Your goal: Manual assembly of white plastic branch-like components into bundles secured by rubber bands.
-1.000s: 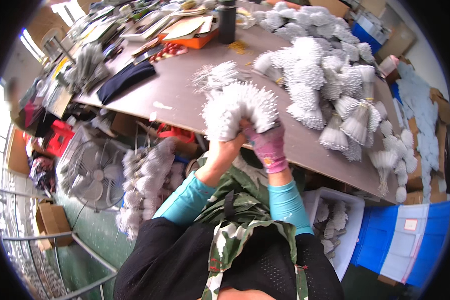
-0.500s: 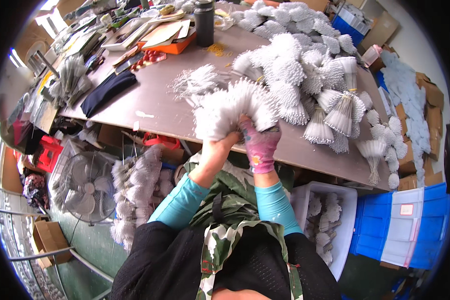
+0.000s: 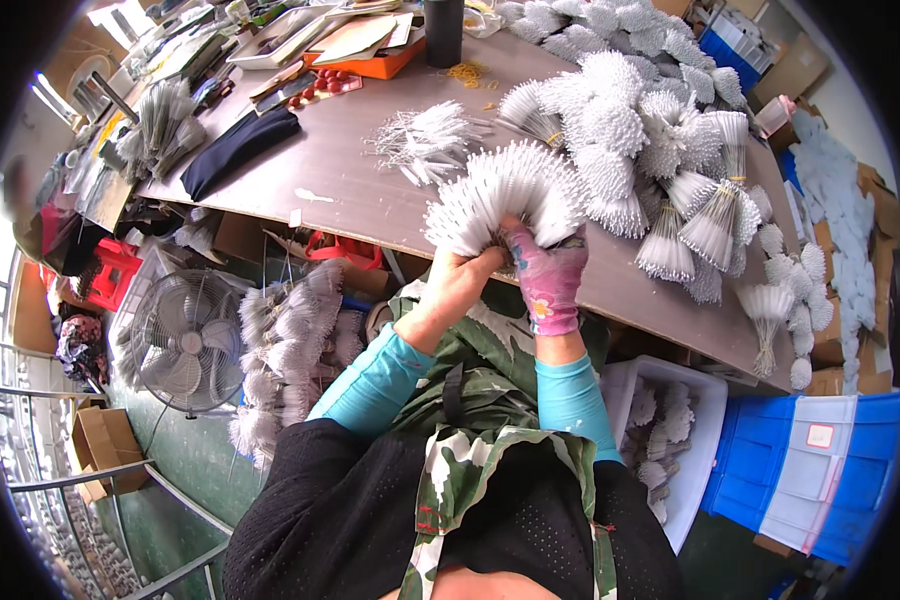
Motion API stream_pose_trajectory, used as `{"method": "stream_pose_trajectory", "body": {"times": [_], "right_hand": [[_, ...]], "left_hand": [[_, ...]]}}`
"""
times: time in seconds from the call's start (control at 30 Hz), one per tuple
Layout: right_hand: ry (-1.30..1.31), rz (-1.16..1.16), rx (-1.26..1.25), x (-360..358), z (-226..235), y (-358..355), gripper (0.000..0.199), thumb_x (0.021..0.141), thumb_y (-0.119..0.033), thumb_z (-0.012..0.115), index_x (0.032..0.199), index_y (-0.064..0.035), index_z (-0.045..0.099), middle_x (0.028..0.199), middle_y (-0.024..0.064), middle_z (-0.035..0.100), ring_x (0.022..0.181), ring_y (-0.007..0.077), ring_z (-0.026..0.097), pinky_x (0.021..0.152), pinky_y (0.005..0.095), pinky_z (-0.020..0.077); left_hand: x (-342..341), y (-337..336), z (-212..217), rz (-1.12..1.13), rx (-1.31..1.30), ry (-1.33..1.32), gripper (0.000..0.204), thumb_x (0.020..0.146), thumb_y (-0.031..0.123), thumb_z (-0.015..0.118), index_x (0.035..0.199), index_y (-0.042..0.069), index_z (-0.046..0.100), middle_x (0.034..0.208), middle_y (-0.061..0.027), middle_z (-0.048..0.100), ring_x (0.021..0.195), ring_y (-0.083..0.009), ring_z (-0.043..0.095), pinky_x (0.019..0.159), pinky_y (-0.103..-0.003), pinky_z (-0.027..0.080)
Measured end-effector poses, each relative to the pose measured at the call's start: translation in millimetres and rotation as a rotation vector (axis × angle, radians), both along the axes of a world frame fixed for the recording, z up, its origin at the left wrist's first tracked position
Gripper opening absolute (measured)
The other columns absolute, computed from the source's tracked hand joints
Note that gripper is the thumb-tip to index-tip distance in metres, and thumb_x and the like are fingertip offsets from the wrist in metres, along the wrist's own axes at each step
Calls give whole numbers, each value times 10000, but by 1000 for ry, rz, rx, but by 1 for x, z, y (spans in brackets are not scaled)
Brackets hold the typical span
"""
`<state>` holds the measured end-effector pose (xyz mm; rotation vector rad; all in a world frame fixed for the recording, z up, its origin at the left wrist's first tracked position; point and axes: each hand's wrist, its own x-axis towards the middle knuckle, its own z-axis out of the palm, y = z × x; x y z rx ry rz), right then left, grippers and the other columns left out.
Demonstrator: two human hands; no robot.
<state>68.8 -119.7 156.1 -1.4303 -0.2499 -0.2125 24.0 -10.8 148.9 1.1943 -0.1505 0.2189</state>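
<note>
Both of my hands grip the base of one thick bundle of thin white stems, which fans out into a rounded arc above the table's near edge. Bare-skinned below a turquoise sleeve, my left hand is closed round its lower left side. My right hand, in a pink flowered glove with the thumb and some fingertips uncovered, closes on the lower right side. The gathered stem ends are hidden by my fingers. Just beyond lies a loose heap of the same stems. To the right are piled many tied bundles.
The brown table also carries a dark folded cloth, an orange tray, a dark flask and yellow rubber bands. Below stand a fan, a white tub and blue-and-white boxes.
The whole view has shifted, so the table and things appear farther right. The bundle stays in both hands; its stems now show as a wider, rounder fan.
</note>
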Motion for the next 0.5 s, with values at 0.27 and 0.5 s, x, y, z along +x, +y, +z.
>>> {"method": "stream_pose_trajectory", "body": {"times": [0.27, 0.5], "right_hand": [[-126, -107, -17, -6, 12, 7, 496, 718, -19, 755, 1138, 28, 497, 989, 85, 638, 879, 147, 609, 789, 285, 487], [-70, -65, 128, -11, 20, 5, 482, 732, 25, 733, 1157, 34, 507, 1072, 77, 613, 951, 150, 591, 853, 290, 468]], "left_hand": [[0, -6, -8, 136, -293, 41, 415, 788, -85, 549, 1194, 2, 545, 1078, -46, 599, 983, -137, 555, 870, -276, 435], [-1, -5, -6, 108, -308, 63, 446, 806, -122, 514, 1234, 2, 499, 1188, -101, 571, 1112, -197, 546, 940, -301, 443]]}}
